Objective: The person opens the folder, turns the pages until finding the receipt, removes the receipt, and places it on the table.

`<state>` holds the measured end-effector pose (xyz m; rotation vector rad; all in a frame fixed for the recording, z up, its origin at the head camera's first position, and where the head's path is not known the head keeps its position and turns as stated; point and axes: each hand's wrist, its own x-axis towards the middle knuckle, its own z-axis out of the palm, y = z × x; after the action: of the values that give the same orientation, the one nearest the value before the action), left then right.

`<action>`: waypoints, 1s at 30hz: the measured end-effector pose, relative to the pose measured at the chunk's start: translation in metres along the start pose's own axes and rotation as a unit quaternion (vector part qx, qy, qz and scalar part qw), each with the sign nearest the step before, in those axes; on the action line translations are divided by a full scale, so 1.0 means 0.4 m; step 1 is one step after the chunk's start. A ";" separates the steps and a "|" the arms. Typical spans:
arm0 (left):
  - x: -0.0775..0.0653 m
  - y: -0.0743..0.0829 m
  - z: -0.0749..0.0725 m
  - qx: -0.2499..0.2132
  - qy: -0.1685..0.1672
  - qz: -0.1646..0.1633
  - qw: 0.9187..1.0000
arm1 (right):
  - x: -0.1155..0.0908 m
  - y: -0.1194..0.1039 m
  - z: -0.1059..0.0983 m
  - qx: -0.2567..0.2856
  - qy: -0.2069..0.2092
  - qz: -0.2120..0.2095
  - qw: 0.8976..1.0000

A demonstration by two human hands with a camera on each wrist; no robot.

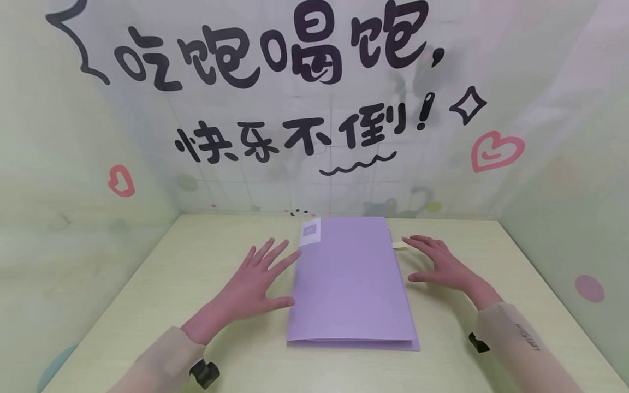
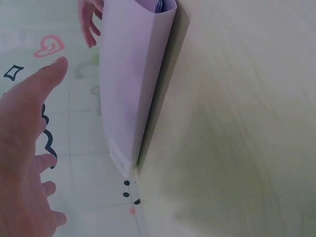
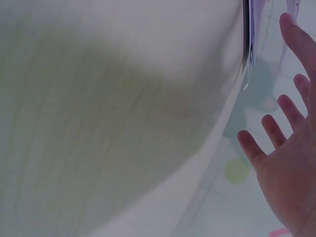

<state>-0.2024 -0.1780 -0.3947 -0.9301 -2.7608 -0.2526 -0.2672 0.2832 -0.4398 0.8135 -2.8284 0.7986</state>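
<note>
A purple file folder (image 1: 351,284) lies closed on the table, with a white label (image 1: 310,231) at its upper left corner. A pale yellow tab (image 1: 399,245) sticks out from its right edge. My left hand (image 1: 255,286) is spread beside the folder's left edge, fingertips right at that edge. On the other side, my right hand (image 1: 442,266) hovers with fingers extended, its fingertips close to the tab. Neither hand grips anything. The left wrist view shows the folder's thick spine (image 2: 153,74); in the right wrist view, sheet edges (image 3: 252,39) show along its side.
The pale wooden table (image 1: 196,262) runs back to a printed wall sheet (image 1: 275,185) with large dark lettering. Similar sheets stand at the left and right. Each wrist wears a black device, the left one (image 1: 204,373) below the sleeve.
</note>
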 end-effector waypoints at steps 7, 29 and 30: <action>-0.001 0.035 0.015 -0.019 -0.002 0.016 1.000 | 0.008 0.001 0.022 0.004 -0.018 0.011 1.000; -0.012 0.121 0.081 -0.088 -0.020 0.069 0.994 | 0.012 -0.018 0.055 -0.042 -0.061 0.035 0.997; -0.011 0.125 0.081 -0.091 -0.022 0.074 0.993 | 0.013 -0.018 0.055 -0.042 -0.059 0.036 0.997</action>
<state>-0.1732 -0.1339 -0.4225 -1.1918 -2.7256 -0.4701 -0.2667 0.2643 -0.4541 0.7759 -2.9882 0.6550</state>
